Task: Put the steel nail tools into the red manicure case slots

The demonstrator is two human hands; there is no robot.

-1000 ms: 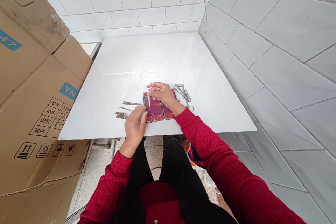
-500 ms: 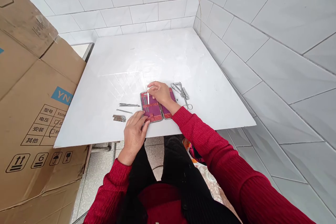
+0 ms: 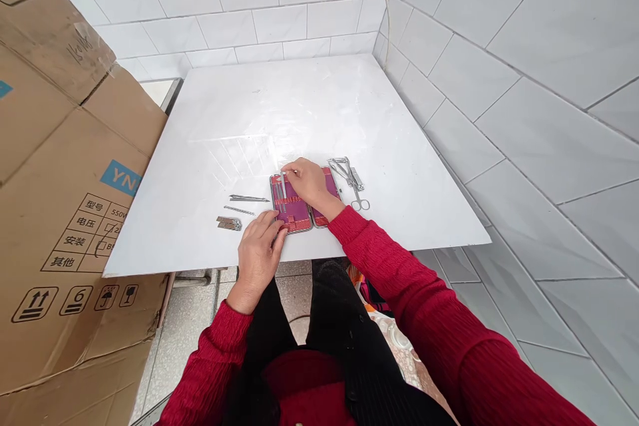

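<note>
A manicure case (image 3: 299, 213) with purple lining and red trim lies open near the table's front edge. My right hand (image 3: 308, 184) pinches a thin, flat silver nail file (image 3: 284, 188) over the case's left half; its lower end is at the row of elastic loops. Another slim tool (image 3: 278, 194) sits in the loops just left of it. My left hand (image 3: 257, 253) grips the case's front left corner, fingertips and thumb on its edge. My right hand and forearm cover part of the right half.
Left of the case lie slim metal tools (image 3: 248, 198), a thin rod (image 3: 238, 210) and nail clippers (image 3: 229, 223). Scissors (image 3: 360, 204) and metal nippers (image 3: 341, 166) lie to its right. A clear plastic sheet (image 3: 239, 156) is behind. Cardboard boxes (image 3: 64, 146) flank the table's left.
The nail file has gone slightly lower into the loops, with my right hand tilted a little closer to the case. My left hand stays at the corner. The whole view has shifted slightly.
</note>
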